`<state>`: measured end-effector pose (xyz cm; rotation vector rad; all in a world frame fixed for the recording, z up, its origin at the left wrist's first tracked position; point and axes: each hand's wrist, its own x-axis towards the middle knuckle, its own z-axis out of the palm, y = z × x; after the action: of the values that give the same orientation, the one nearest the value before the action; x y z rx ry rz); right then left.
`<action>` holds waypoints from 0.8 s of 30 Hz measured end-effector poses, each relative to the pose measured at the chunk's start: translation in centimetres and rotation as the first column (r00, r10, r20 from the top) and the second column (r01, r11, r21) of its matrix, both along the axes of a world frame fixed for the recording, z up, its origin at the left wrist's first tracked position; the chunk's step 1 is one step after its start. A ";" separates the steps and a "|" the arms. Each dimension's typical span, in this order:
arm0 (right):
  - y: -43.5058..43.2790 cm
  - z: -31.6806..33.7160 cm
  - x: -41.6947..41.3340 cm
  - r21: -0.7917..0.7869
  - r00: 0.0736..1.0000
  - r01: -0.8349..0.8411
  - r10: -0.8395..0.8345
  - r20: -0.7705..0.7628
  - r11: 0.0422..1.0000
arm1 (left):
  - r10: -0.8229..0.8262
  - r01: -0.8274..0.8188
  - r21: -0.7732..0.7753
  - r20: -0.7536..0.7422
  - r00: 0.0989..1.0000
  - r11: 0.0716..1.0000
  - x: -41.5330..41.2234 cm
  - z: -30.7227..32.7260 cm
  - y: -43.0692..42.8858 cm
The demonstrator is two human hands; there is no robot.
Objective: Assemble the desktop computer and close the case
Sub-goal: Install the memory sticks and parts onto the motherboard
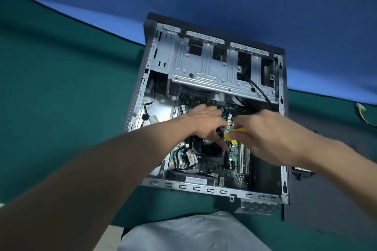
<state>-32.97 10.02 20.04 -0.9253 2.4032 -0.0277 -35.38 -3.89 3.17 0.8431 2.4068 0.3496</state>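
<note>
While the right hand curls its fingers round a yellow object, the left hand rests fairly straight fingers on the motherboard just beside them.

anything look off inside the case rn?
Nothing looks damaged or spilled. There are two loose ends: a black cable drapes out of the drive cage over its edge, and a white connector lies unattached on the left of the case floor. The side panel is off and lies to the right.

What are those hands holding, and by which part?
The right hand grips a yellow tool, probably a screwdriver, by its handle. What the left hand holds, if anything, cannot be told.
</note>
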 end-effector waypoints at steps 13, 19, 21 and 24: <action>7.2 -9.1 4.3 -0.568 0.587 0.530 -0.756 -0.290 0.630 | 0.193 -0.201 -0.110 -0.079 0.978 0.973 2.8 1.5 1.0; 8.2 -9.4 4.1 -0.662 0.622 0.557 -0.780 -0.069 0.502 | 0.427 -0.439 -0.088 -0.127 0.895 0.894 5.8 2.7 2.4; 8.9 -9.3 4.4 -0.715 0.589 0.605 -0.801 0.106 0.350 | 0.472 -0.483 -0.099 -0.119 0.874 0.870 6.5 3.0 3.1; 9.8 -8.9 5.0 -0.768 0.542 0.629 -0.776 0.322 0.121 | 0.493 -0.506 -0.121 -0.122 0.861 0.854 7.1 3.5 3.9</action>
<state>-27.93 19.81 11.17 0.1119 2.7099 -1.6942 -28.24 -0.02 6.66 0.1499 2.6744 0.3248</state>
